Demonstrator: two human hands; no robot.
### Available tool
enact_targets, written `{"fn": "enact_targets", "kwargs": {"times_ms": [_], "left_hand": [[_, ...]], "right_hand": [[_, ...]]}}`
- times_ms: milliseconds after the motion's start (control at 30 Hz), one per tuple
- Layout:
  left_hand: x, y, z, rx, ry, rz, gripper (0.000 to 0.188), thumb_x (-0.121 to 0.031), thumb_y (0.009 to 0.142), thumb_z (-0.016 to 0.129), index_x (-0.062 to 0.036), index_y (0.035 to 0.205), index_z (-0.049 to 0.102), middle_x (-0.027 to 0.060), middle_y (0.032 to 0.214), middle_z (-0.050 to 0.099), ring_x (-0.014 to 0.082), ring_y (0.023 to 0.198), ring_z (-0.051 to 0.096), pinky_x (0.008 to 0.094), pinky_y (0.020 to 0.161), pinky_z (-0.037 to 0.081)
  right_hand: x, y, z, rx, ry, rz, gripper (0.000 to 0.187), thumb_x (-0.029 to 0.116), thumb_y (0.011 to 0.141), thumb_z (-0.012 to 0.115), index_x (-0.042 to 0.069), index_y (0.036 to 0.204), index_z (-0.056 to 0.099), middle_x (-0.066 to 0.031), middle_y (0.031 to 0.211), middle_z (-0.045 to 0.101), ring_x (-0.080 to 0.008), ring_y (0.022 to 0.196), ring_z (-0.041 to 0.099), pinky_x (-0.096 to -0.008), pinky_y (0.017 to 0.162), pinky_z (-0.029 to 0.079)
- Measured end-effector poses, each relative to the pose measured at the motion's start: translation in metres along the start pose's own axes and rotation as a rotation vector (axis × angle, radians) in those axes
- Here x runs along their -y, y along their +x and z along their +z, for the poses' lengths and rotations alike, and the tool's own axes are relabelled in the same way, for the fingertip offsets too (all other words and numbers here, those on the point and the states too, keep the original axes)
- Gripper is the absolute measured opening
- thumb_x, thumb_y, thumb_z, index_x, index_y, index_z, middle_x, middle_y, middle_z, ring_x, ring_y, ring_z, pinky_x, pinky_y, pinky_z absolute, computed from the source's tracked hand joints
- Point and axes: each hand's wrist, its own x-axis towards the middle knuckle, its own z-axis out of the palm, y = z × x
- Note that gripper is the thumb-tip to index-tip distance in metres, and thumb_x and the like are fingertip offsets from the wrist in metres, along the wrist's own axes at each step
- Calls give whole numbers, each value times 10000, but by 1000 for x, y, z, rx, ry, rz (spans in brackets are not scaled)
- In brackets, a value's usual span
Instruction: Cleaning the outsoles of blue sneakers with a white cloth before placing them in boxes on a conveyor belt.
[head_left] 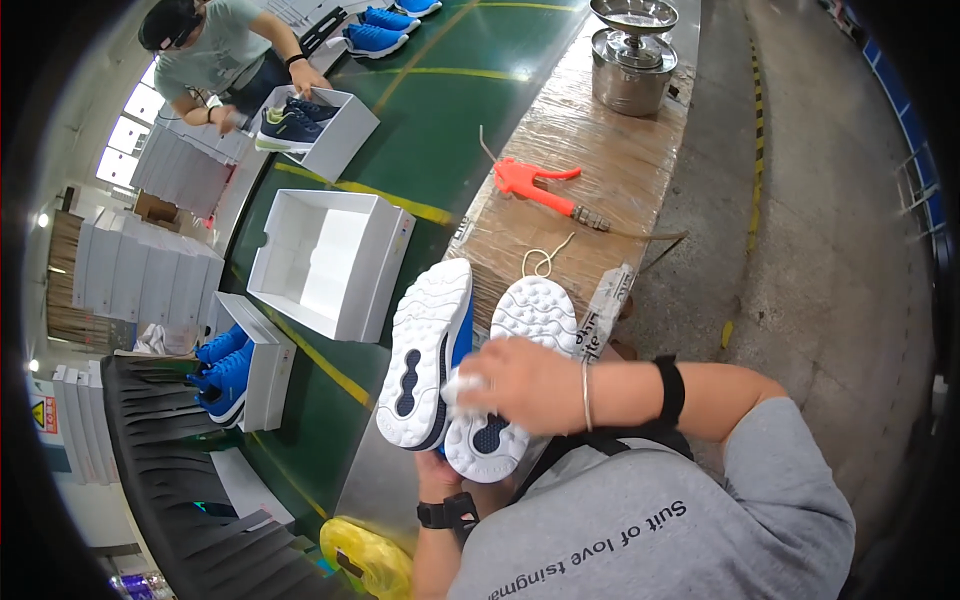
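Note:
Two blue sneakers are turned with their white soles facing me: the left shoe (432,310) shows blue along its side, and the right shoe (533,305) is partly covered by my arm. From below, my left hand (436,470) supports the pair near the heels; most of its fingers are hidden behind them. My right hand (528,385) presses a small white wad (462,392), apparently cloth or tissue, against the right sole's edge. That hand's fingers are closed and slightly blurred.
Beside the shoes, a red air blow gun (535,185) with a hose lies on a wrapped cardboard surface (560,130), below a metal dispenser pot (632,75). Leftward, a green conveyor (440,110) carries an open white box (320,265) and boxed blue shoes (225,375). A co-worker (220,60) handles dark shoes.

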Motion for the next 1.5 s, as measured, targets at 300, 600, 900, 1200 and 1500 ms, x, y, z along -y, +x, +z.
{"fn": "enact_targets", "kwargs": {"times_ms": [300,600,900,1200,1500], "left_hand": [[6,3,6,-14,-62,23,455,-319,891,533,-2,1218,516,173,1257,523,322,1121,529,465,974,429],[12,12,21,103,-358,-110,471,-322,907,497,16,1236,489,205,1265,506,346,1143,508,495,988,404],[17,-17,27,325,15,140,417,-374,909,482,-21,1109,580,138,1146,606,273,996,614,432,872,508],[12,11,36,116,-343,-132,408,-350,884,555,-62,1172,561,94,1183,593,236,1067,580,417,956,459],[-8,-16,15,336,854,397,756,-372,801,680,13,1351,332,103,1337,441,188,1222,430,313,1019,344]], "right_hand": [[-80,-72,-6,-323,-16,415,397,-21,686,518,129,1037,630,-140,1135,530,-360,1023,473,-426,907,395],[-38,-82,-13,-285,-312,208,345,23,748,538,149,1053,636,-148,1122,557,-325,1000,521,-440,876,417],[49,-19,4,16,-132,-322,331,120,753,580,182,1077,609,-76,1192,519,-257,998,533,-371,872,448],[-33,14,-35,-106,-210,128,426,-31,695,556,109,1094,610,-174,1116,547,-344,1020,518,-398,888,429],[-115,70,-4,181,-141,125,409,-1,715,510,116,1095,605,-167,1159,534,-362,1034,515,-430,917,411]]}}
